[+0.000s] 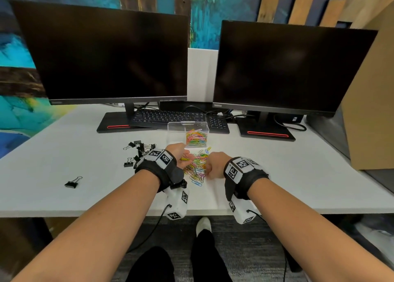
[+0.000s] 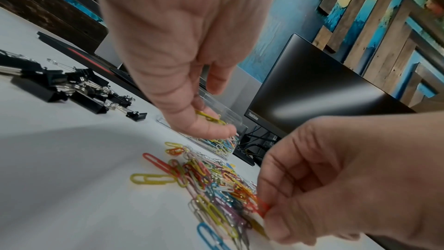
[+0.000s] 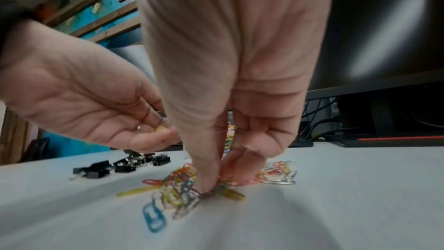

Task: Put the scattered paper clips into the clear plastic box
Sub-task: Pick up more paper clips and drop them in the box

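Note:
A heap of coloured paper clips (image 1: 197, 167) lies on the white desk (image 1: 85, 153) in front of the clear plastic box (image 1: 178, 131). The box holds several clips. My left hand (image 1: 188, 157) hovers just left of the heap, palm turned inward. In the left wrist view it (image 2: 213, 121) pinches a few yellow clips (image 2: 209, 117) between thumb and fingers, near the box (image 2: 225, 110). My right hand (image 1: 207, 170) is down on the heap's right side. In the right wrist view its thumb and fingers (image 3: 212, 187) pinch clips at the heap (image 3: 177, 187).
A cluster of black binder clips (image 1: 139, 151) lies left of my left hand, and one more binder clip (image 1: 73, 182) sits further left. A keyboard (image 1: 179, 119) and two dark monitors (image 1: 106, 55) (image 1: 287, 66) stand behind the box. The desk's front edge runs under my wrists.

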Action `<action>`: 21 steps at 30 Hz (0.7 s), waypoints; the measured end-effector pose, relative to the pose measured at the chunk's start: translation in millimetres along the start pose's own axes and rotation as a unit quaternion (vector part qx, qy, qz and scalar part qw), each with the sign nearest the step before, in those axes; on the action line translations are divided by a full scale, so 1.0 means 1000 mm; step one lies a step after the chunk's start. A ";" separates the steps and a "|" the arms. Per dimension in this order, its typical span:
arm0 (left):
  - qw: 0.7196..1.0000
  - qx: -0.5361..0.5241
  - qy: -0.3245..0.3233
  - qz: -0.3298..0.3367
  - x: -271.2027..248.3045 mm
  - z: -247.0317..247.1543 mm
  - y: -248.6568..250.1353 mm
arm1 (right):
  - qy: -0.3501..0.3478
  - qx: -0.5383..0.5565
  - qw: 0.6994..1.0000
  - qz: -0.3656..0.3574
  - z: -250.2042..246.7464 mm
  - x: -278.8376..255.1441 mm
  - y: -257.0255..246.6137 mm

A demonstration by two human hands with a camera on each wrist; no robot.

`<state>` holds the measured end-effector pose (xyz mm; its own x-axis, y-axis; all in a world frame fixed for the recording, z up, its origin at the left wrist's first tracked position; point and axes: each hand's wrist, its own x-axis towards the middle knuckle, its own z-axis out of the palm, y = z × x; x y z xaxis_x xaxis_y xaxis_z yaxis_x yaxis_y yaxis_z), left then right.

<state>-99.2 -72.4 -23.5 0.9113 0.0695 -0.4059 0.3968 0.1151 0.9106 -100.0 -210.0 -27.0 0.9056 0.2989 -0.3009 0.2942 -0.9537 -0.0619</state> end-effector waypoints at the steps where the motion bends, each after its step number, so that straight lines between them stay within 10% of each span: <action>1: 1.000 0.001 0.003 0.001 0.001 -0.002 0.000 | 0.018 0.004 1.000 -0.004 -0.001 0.001 -0.002; 21: 0.998 -0.042 0.046 -0.021 -0.014 -0.014 0.000 | 0.079 -0.001 0.996 -0.047 -0.005 0.002 -0.023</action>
<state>-113.1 -59.2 -19.1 0.8791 0.1524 -0.4517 0.4196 0.2023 0.8849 -103.3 -187.4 -21.8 0.9111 0.3878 -0.1398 0.3797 -0.9215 -0.0815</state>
